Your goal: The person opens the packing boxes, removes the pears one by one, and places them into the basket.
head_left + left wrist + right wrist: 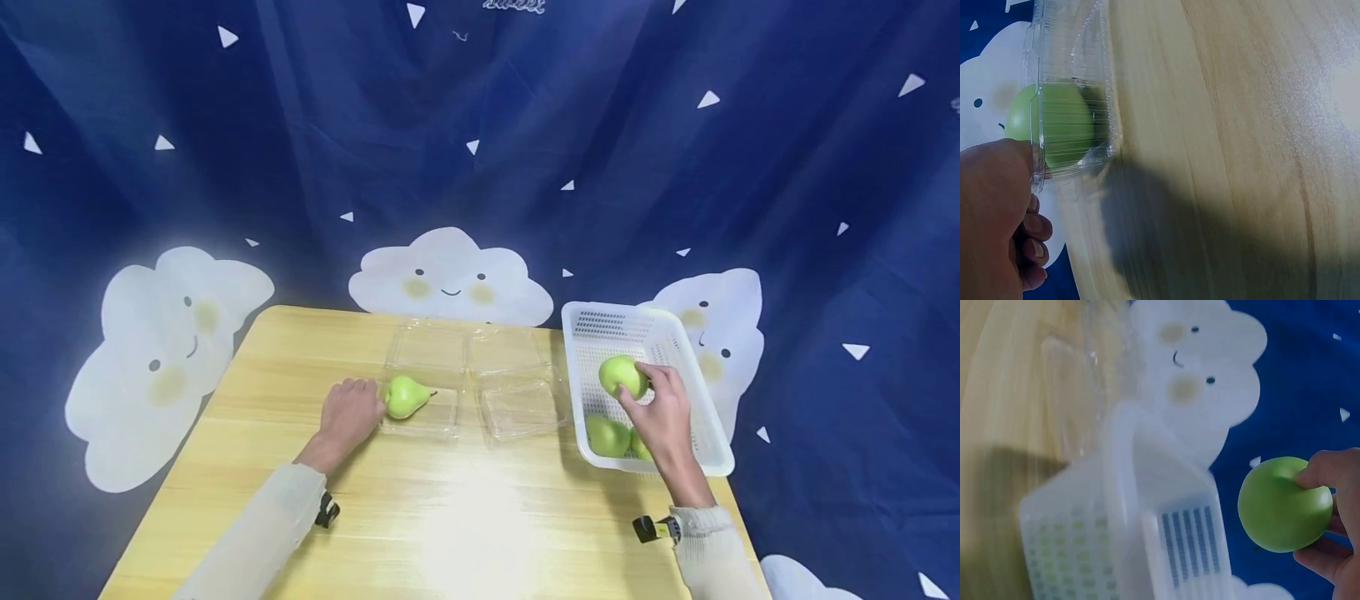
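A green pear [407, 397] lies in the left clear plastic clamshell box [442, 417], its stem pointing right. My left hand [352, 412] is at that box's left edge. In the left wrist view, my left hand [997, 200] pinches the box rim, thumb on top and fingers curled below, beside the pear [1063, 125]. Above the white basket [572, 375], my right hand [663, 412] holds a green apple [622, 377] between thumb and fingers. The right wrist view shows the apple [1285, 505] clear of the basket wall [1129, 519].
A second open clear clamshell box [521, 408] stands between the left box and the basket. More green fruit [607, 436] lies in the basket's near end, partly hidden by my right hand. A dark blue curtain [480, 150] hangs behind the wooden table [360, 533].
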A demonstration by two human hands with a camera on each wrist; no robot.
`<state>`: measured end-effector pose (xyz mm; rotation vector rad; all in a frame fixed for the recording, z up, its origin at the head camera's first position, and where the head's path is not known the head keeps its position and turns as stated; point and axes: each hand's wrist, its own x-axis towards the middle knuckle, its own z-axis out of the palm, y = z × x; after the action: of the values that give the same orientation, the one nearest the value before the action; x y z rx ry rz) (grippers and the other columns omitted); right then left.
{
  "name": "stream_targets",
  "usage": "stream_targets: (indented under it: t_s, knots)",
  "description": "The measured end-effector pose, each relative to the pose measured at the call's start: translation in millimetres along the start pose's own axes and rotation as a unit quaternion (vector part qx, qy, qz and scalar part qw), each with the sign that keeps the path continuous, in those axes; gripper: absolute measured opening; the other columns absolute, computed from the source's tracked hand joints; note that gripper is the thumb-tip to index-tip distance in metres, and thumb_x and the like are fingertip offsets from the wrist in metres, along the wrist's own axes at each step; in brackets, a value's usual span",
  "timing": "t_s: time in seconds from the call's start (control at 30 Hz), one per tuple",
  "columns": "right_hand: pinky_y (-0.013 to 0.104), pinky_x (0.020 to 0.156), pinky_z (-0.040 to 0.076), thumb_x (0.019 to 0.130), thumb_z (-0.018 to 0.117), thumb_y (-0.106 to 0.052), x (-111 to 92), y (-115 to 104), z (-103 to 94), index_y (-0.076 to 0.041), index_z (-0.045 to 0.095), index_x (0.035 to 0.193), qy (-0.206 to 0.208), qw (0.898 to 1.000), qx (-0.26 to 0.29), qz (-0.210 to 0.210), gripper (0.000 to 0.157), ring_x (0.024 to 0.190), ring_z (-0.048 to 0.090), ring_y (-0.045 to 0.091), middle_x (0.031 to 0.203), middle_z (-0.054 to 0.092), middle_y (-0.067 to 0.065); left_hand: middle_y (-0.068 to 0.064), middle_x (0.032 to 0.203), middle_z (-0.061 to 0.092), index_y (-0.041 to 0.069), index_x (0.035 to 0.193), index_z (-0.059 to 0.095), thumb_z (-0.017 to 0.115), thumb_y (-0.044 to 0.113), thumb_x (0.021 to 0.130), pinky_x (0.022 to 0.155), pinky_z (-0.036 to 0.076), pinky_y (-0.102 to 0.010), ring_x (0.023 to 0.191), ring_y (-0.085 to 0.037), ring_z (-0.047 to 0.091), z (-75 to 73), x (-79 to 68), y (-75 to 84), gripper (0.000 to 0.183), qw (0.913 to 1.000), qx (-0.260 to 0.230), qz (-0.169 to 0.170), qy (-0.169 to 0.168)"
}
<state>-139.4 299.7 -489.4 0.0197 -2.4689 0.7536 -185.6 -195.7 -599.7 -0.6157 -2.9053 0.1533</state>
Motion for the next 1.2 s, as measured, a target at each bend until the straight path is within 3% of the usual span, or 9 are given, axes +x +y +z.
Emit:
stream_targets:
  t_s: [0.1, 0.27, 0.43, 0.6, 0.9, 1.07, 1.2]
  knots:
    - [0.051, 0.087, 0.055, 0.08, 0.083, -0.004, -2, 13, -5.0, 0.01, 0.066, 0.123, -0.001, 1.0, -0.014, 0.013, 0.049, 0.099, 0.063, 0.04, 0.114, 0.062, 0.026, -0.004, 0.071, 0.052, 0.007, 0.078, 0.06, 0.061, 0.005, 0.09, 0.062, 0.043, -0.035, 0.065, -0.023, 0.045, 0.2, 0.5, 0.8, 0.012, 0.999, -0.034, -0.026, -0.011]
    - [0.047, 0.085, 0.051, 0.078, 0.082, -0.003, -5, 32, -12.2, 0.01, 0.067, 0.121, 0.011, 0.999, -0.033, 0.034, 0.047, 0.098, 0.063, 0.043, 0.113, 0.062, 0.028, -0.004, 0.07, 0.051, 0.007, 0.08, 0.057, 0.056, 0.012, 0.092, 0.064, 0.041, -0.035, 0.067, -0.022, 0.044, -1.9, 1.1, 1.0, 0.012, 0.9936, -0.093, -0.063, -0.007]
    - [0.044, 0.083, 0.049, 0.078, 0.081, -0.003, -10, 44, -14.1, 0.01, 0.067, 0.12, 0.008, 0.998, -0.043, 0.036, 0.046, 0.096, 0.064, 0.043, 0.11, 0.063, 0.028, -0.004, 0.069, 0.051, 0.005, 0.082, 0.059, 0.057, 0.007, 0.09, 0.062, 0.043, -0.036, 0.065, -0.023, 0.045, -5.4, 0.7, 1.0, 0.009, 0.9964, -0.073, -0.044, -0.005]
    - [0.054, 0.086, 0.052, 0.079, 0.082, -0.005, -11, 56, -13.8, 0.01, 0.067, 0.121, -0.009, 0.997, -0.05, 0.05, 0.048, 0.097, 0.062, 0.044, 0.111, 0.062, 0.029, -0.005, 0.07, 0.053, 0.006, 0.082, 0.059, 0.056, 0.012, 0.093, 0.065, 0.043, -0.036, 0.067, -0.023, 0.046, -4.8, 0.9, 2.0, 0.012, 0.9926, -0.102, -0.065, -0.009]
    - [0.061, 0.089, 0.054, 0.083, 0.08, -0.01, -4, 73, -16.2, 0.012, 0.065, 0.123, -0.078, 0.991, -0.071, 0.084, 0.049, 0.1, 0.062, 0.048, 0.115, 0.061, 0.033, -0.005, 0.069, 0.052, 0.006, 0.079, 0.061, 0.063, 0.002, 0.088, 0.057, 0.043, -0.034, 0.061, -0.022, 0.044, -1.6, -1.4, 1.9, 0.009, 0.9998, 0.001, 0.002, 0.021]
    - [0.062, 0.092, 0.053, 0.084, 0.077, -0.014, 6, 75, -21.9, 0.014, 0.064, 0.125, -0.125, 0.982, -0.089, 0.112, 0.051, 0.103, 0.063, 0.051, 0.117, 0.06, 0.036, -0.005, 0.068, 0.051, 0.006, 0.077, 0.059, 0.061, 0.004, 0.088, 0.058, 0.043, -0.034, 0.062, -0.022, 0.044, -1.5, -1.4, 1.7, 0.011, 0.9997, -0.016, -0.014, 0.015]
    - [0.062, 0.095, 0.052, 0.084, 0.078, -0.015, 14, 79, -23.6, 0.015, 0.063, 0.125, -0.158, 0.975, -0.09, 0.128, 0.053, 0.107, 0.062, 0.051, 0.118, 0.061, 0.037, -0.005, 0.068, 0.052, 0.006, 0.078, 0.06, 0.061, 0.002, 0.087, 0.058, 0.045, -0.036, 0.062, -0.023, 0.046, -2.7, -2.2, 1.0, 0.01, 0.9998, -0.013, -0.006, 0.014]
